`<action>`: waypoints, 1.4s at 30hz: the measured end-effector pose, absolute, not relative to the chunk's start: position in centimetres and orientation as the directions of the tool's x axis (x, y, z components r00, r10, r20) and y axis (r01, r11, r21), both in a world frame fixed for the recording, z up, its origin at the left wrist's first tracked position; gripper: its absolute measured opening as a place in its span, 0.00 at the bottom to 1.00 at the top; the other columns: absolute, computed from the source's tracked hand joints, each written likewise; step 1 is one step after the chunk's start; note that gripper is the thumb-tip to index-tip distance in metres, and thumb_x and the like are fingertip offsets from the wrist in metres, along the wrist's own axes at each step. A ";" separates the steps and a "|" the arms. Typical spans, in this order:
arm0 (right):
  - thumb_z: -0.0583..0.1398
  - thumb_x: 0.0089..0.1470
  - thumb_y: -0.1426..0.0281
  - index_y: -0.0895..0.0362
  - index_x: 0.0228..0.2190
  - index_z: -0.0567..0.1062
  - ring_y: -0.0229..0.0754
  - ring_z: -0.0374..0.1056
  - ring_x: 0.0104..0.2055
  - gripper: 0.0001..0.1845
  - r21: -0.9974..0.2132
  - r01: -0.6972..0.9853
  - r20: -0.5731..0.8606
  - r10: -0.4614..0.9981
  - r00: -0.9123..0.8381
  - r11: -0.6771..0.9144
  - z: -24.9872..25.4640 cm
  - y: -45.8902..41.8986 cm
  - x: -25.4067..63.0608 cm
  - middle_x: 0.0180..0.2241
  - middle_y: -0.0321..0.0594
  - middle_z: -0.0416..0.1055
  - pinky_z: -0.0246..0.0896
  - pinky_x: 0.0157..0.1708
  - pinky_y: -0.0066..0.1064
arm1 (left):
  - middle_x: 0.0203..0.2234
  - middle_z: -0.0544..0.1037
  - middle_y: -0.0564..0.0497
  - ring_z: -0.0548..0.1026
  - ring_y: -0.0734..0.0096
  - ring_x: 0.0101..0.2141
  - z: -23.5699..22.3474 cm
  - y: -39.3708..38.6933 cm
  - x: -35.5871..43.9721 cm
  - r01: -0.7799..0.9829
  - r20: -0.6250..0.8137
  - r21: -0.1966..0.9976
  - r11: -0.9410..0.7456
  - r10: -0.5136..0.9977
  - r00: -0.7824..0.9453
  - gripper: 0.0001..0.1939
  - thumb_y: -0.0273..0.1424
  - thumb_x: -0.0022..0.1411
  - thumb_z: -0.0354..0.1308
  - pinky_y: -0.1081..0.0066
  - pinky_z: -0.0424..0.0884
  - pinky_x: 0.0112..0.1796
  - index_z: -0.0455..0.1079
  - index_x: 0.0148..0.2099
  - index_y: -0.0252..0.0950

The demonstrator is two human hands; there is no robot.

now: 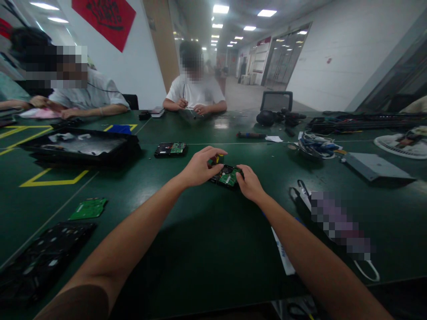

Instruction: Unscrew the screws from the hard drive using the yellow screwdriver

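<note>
A hard drive (pixel 227 175) with a green circuit board facing up lies on the dark green table (pixel 207 240) in front of me. My left hand (pixel 200 166) rests curled over its left end, fingers bent around a small yellow-tipped thing (pixel 217 158) that I cannot make out. On the drive's right edge sits my right hand (pixel 249 183), its fingers closed against that edge. A second hard drive (pixel 170 149) lies further back to the left, untouched.
A black tray (pixel 80 146) stands at the left, a loose green board (pixel 88 208) and another black tray (pixel 40 260) nearer me. Cables (pixel 316 146), a grey box (pixel 375 165) and tools lie at the right. Two people sit across the table.
</note>
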State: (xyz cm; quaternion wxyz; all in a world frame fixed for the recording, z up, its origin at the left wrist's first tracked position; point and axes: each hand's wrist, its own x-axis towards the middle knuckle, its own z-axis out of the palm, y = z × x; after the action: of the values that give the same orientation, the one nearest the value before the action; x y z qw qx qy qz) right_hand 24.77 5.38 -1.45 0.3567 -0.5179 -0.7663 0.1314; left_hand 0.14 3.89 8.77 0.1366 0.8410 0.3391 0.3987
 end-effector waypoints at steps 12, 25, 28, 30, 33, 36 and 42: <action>0.53 0.68 0.67 0.58 0.56 0.72 0.49 0.71 0.55 0.19 -0.619 0.703 0.365 0.920 -0.140 0.352 -1.4 6.1 24.5 0.53 0.50 0.75 0.64 0.57 0.44 | 0.48 0.75 0.46 0.76 0.66 0.43 7.7 5.2 -0.5 0.487 0.569 0.509 -0.710 0.702 0.429 0.20 0.26 0.63 0.62 0.65 0.80 0.39 0.72 0.56 0.41; 0.54 0.67 0.65 0.56 0.45 0.77 0.49 0.72 0.42 0.13 -0.485 0.825 0.404 0.911 -0.084 0.291 -0.9 4.4 24.8 0.41 0.48 0.76 0.67 0.44 0.40 | 0.48 0.74 0.47 0.75 0.65 0.45 7.7 4.8 0.0 0.526 0.628 0.455 -0.718 0.678 0.383 0.20 0.19 0.62 0.60 0.61 0.78 0.45 0.71 0.54 0.41; 0.54 0.67 0.64 0.57 0.46 0.76 0.50 0.72 0.42 0.14 -0.485 0.824 0.404 0.911 -0.088 0.294 -0.9 4.1 24.5 0.43 0.51 0.75 0.67 0.43 0.41 | 0.48 0.74 0.48 0.75 0.64 0.48 7.4 5.0 0.1 0.531 0.659 0.450 -0.718 0.668 0.346 0.19 0.18 0.63 0.59 0.62 0.78 0.46 0.71 0.54 0.41; 0.55 0.67 0.64 0.57 0.47 0.76 0.49 0.72 0.41 0.14 -0.489 0.815 0.417 0.904 -0.094 0.311 -1.0 4.0 24.4 0.44 0.51 0.75 0.68 0.43 0.41 | 0.48 0.74 0.48 0.74 0.64 0.48 7.0 5.2 0.2 0.529 0.681 0.450 -0.720 0.659 0.318 0.19 0.18 0.62 0.59 0.62 0.78 0.46 0.71 0.53 0.41; 0.56 0.66 0.63 0.56 0.48 0.75 0.48 0.72 0.41 0.14 -0.511 0.792 0.421 0.901 -0.108 0.334 -1.0 3.8 24.3 0.45 0.50 0.73 0.69 0.43 0.41 | 0.47 0.73 0.47 0.74 0.65 0.48 6.2 5.7 0.1 0.519 0.712 0.453 -0.724 0.645 0.277 0.19 0.18 0.63 0.58 0.63 0.78 0.45 0.71 0.53 0.41; 0.57 0.67 0.60 0.56 0.50 0.75 0.49 0.72 0.43 0.17 -0.535 0.769 0.393 0.909 -0.141 0.351 -0.6 3.5 24.1 0.48 0.51 0.71 0.70 0.42 0.41 | 0.48 0.73 0.47 0.74 0.65 0.47 5.7 6.3 -0.3 0.530 0.732 0.456 -0.715 0.640 0.232 0.19 0.17 0.63 0.58 0.63 0.78 0.45 0.70 0.53 0.40; 0.62 0.62 0.53 0.52 0.51 0.76 0.54 0.66 0.55 0.21 -0.404 0.718 0.466 0.803 -0.372 0.567 1.0 2.4 23.9 0.53 0.49 0.68 0.66 0.54 0.49 | 0.48 0.73 0.47 0.75 0.67 0.44 7.2 6.3 -1.5 0.571 0.743 0.455 -0.683 0.644 0.179 0.20 0.19 0.63 0.61 0.65 0.79 0.42 0.71 0.55 0.39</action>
State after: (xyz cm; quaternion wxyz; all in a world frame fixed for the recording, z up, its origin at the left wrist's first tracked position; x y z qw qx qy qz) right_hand 23.91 2.42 1.00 0.3191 -0.4606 -0.8256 0.0665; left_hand -1.50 6.31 7.19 0.0363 0.7670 0.3963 0.5033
